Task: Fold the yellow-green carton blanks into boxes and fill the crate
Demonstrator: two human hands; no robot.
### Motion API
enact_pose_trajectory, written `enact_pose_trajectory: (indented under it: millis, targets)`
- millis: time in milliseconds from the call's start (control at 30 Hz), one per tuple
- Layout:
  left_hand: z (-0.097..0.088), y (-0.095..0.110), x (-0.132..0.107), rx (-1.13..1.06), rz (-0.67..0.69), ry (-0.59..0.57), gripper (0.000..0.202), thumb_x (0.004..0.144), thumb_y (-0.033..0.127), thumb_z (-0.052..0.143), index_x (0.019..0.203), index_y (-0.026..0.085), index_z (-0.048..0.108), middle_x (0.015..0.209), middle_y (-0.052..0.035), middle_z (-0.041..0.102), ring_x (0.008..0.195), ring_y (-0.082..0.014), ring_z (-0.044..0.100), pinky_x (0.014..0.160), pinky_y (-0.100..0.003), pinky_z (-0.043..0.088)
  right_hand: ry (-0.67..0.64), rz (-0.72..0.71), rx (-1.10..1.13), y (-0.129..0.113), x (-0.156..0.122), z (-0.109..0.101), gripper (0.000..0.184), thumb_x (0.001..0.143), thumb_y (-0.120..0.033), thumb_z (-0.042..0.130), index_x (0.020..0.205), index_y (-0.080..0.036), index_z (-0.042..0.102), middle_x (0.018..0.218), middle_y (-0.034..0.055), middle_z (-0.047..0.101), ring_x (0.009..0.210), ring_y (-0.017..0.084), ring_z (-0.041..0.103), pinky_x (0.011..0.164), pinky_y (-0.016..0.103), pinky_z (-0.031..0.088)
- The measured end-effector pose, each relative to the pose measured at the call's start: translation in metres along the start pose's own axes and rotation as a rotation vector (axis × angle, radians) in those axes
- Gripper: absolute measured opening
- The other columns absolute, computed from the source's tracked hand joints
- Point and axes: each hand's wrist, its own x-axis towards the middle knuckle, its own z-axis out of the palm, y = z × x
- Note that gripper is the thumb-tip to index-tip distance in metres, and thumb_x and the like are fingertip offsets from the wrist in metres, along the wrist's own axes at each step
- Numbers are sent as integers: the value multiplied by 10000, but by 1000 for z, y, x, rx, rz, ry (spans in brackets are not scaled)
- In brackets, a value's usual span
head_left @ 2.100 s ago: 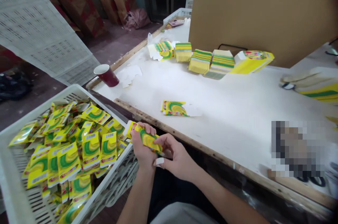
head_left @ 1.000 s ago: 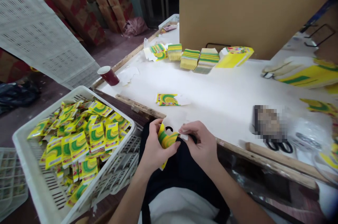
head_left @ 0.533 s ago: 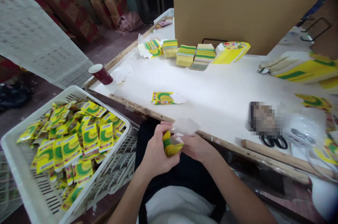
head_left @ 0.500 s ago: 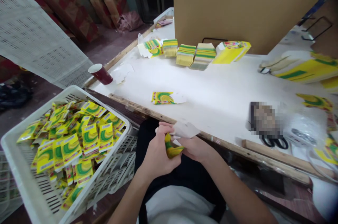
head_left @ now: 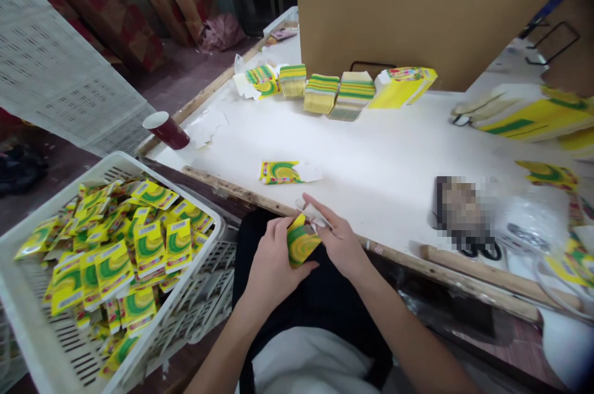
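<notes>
Over my lap, just off the table's near edge, my left hand (head_left: 275, 258) is wrapped round a small yellow and green carton (head_left: 301, 244). My right hand (head_left: 341, 242) pinches the white flaps (head_left: 316, 216) at the carton's upper end; its fingertips are partly hidden there. Another yellow and green carton (head_left: 281, 172), with white flaps spread at its right end, lies flat on the white table (head_left: 371, 153) beyond my hands. To my left, a white plastic crate (head_left: 179, 286) holds many similar cartons (head_left: 151, 245) in a loose heap.
Stacks of flat yellow-green cartons (head_left: 321, 94) stand along the table's back, before a large cardboard panel (head_left: 394, 10). A maroon cup (head_left: 167, 130) leans near the left edge. Scissors (head_left: 482, 250), a plastic bag (head_left: 533, 224) and a wooden strip (head_left: 492, 273) lie at right.
The carton has turned so its printed face shows more. My right hand has shifted slightly, its fingers now rising over the white flaps. The view has moved a little.
</notes>
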Motion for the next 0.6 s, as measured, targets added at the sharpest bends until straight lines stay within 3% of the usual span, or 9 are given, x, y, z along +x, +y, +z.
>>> enact_pose_trajectory:
  millis: [100, 167, 233, 300, 467, 600]
  targets:
    - [-3, -2, -3, 37, -24, -52, 547, 729, 276, 601, 1215, 218, 357, 1102, -79, 534, 1003, -253, 552, 834, -393, 467, -123, -145, -259, -3, -3, -2, 629, 835, -163, 479, 1432, -176, 281, 1446, 119, 349, 1332, 226, 333, 1108, 429, 269]
    - [-7, -4, -4, 74, -7, -62, 556, 709, 252, 594, 1215, 214, 369, 1111, -81, 548, 1011, -259, 561, 821, -381, 472, -259, -248, -479, -7, -7, -2, 715, 787, -104, 510, 1445, -128, 230, 1510, 153, 167, 1395, 247, 158, 1129, 428, 214]
    - [-9, -6, -3, 111, -15, -83, 565, 686, 246, 597, 1209, 210, 385, 1130, -85, 553, 1015, -267, 570, 798, -375, 481, -318, -291, -612, -10, -11, -2, 741, 771, -69, 500, 1448, -92, 199, 1517, 184, 91, 1401, 262, 100, 1124, 419, 230]
    - [-12, -10, -2, 101, -44, -117, 534, 688, 263, 591, 1185, 205, 406, 1134, -84, 563, 1009, -266, 579, 784, -370, 487, -340, -302, -669, -13, -13, -3, 710, 775, -67, 496, 1437, -95, 240, 1510, 200, 109, 1388, 283, 155, 1100, 417, 287]
    - [-22, -17, 3, -101, -31, -252, 488, 711, 325, 607, 1160, 252, 432, 1103, -20, 603, 970, -197, 598, 830, -317, 478, -364, -305, -602, -18, -12, -16, 386, 834, -102, 478, 1186, -202, 604, 1457, 129, 310, 1311, 249, 361, 1042, 365, 371]
    - [-27, -14, 4, -11, -68, -294, 484, 686, 321, 623, 1138, 264, 458, 1059, -9, 620, 920, -210, 611, 791, -335, 480, -459, -315, -487, -19, -9, -25, 236, 826, -175, 557, 1010, -199, 703, 1354, 104, 451, 1275, 219, 415, 1023, 317, 380]
